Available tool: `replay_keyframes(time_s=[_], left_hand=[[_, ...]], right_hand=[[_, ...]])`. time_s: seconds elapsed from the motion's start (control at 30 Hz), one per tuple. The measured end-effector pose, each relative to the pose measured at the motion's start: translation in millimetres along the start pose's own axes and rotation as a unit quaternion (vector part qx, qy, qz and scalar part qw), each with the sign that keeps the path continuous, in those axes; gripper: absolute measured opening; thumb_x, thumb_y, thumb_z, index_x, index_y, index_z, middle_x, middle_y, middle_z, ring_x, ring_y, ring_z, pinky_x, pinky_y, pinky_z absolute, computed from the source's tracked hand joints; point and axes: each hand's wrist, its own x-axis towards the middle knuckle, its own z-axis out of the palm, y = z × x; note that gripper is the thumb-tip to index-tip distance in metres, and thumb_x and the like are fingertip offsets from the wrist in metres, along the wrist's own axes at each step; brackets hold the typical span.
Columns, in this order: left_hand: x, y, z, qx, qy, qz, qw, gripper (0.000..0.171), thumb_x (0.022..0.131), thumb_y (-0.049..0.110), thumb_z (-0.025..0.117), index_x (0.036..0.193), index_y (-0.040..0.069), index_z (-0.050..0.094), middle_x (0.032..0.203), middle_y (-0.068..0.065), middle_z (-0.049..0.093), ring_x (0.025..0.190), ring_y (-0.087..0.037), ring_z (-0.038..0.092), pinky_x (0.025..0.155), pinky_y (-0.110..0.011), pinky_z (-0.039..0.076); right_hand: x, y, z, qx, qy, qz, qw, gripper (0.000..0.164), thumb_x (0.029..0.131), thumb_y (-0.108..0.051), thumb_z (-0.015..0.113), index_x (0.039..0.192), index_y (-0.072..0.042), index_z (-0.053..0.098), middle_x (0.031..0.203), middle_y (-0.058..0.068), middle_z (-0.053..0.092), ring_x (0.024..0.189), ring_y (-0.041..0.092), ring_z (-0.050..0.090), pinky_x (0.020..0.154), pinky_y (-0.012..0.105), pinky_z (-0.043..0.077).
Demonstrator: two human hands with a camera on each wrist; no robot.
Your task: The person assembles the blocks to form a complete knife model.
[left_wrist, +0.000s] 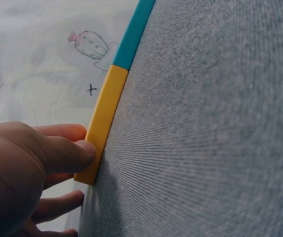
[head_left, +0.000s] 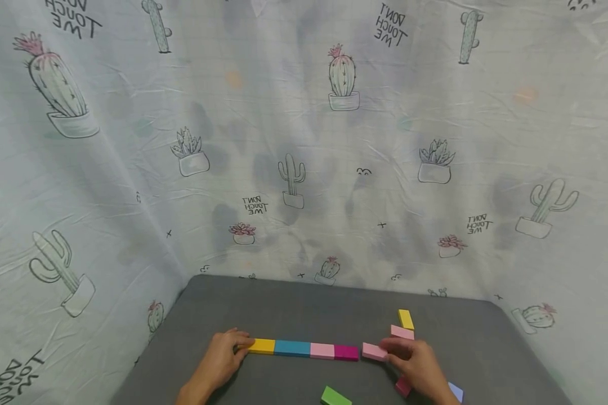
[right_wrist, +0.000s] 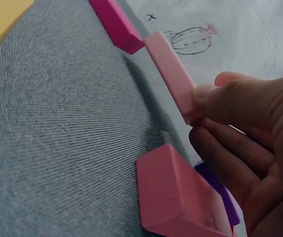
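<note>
A straight row of blocks runs across the grey table: a yellow block [head_left: 262, 346] at the left end, then a blue block [head_left: 292, 349], a pink block [head_left: 322, 351] and a magenta block [head_left: 347, 352]. My left hand [head_left: 218, 360] pinches the free end of the yellow block [left_wrist: 106, 103], which abuts the blue one. Between thumb and fingers, my right hand [head_left: 419, 365] holds another pink block [head_left: 374, 352], just right of the magenta end with a small gap. In the right wrist view this held block [right_wrist: 168, 74] is raised, its shadow on the cloth below.
Beyond the right hand lie a yellow block [head_left: 406, 319] and a pink block [head_left: 402, 332]. A dark pink block [head_left: 403, 386] and a lavender block [head_left: 456, 391] are partly behind that hand. A green block [head_left: 336, 396] sits nearer. A cactus-print curtain [head_left: 324, 135] surrounds the table [head_left: 284, 309].
</note>
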Motion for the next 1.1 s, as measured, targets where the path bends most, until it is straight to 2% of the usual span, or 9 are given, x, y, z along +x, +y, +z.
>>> replay_keyframes(time_s=[0.23, 0.5, 0.93, 1.1], left_hand=[[1.4, 1.5, 1.2, 0.001, -0.001, -0.006, 1.0000, 0.023, 0.088, -0.003, 0.087, 0.107, 0.009, 0.088, 0.117, -0.014, 0.083, 0.126, -0.056, 0.068, 0.104, -0.067, 0.060], [0.8, 2.6, 1.1, 0.007, 0.001, -0.007, 1.0000, 0.023, 0.087, -0.003, 0.087, 0.107, 0.009, 0.088, 0.117, -0.014, 0.083, 0.127, -0.055, 0.069, 0.105, -0.067, 0.060], [1.2, 1.5, 2.9, 0.022, 0.013, -0.011, 0.9996, 0.023, 0.086, -0.004, 0.088, 0.105, 0.009, 0.088, 0.116, -0.013, 0.083, 0.125, -0.053, 0.071, 0.105, -0.065, 0.061], [1.2, 1.1, 2.7, 0.021, 0.012, -0.012, 0.9996, 0.024, 0.086, -0.004, 0.088, 0.105, 0.010, 0.088, 0.115, -0.013, 0.083, 0.125, -0.053, 0.071, 0.105, -0.065, 0.061]], right_hand=[[4.0, 3.9, 3.2, -0.044, -0.008, -0.033, 0.998, 0.027, 0.088, -0.008, 0.090, 0.114, -0.011, 0.085, 0.110, 0.002, 0.084, 0.096, 0.005, 0.078, 0.078, 0.020, 0.065], [8.3, -1.8, 6.6, -0.058, -0.017, -0.018, 0.998, 0.029, 0.088, -0.005, 0.089, 0.116, -0.011, 0.085, 0.111, 0.004, 0.084, 0.098, 0.014, 0.080, 0.078, 0.021, 0.066], [13.6, -7.5, 10.6, -0.056, -0.032, -0.017, 0.998, 0.029, 0.089, 0.000, 0.087, 0.116, -0.009, 0.084, 0.111, 0.005, 0.084, 0.097, 0.017, 0.080, 0.080, 0.033, 0.070], [14.0, -9.4, 10.6, -0.057, -0.033, -0.015, 0.998, 0.029, 0.089, 0.000, 0.087, 0.116, -0.009, 0.084, 0.111, 0.006, 0.084, 0.096, 0.017, 0.079, 0.079, 0.032, 0.070]])
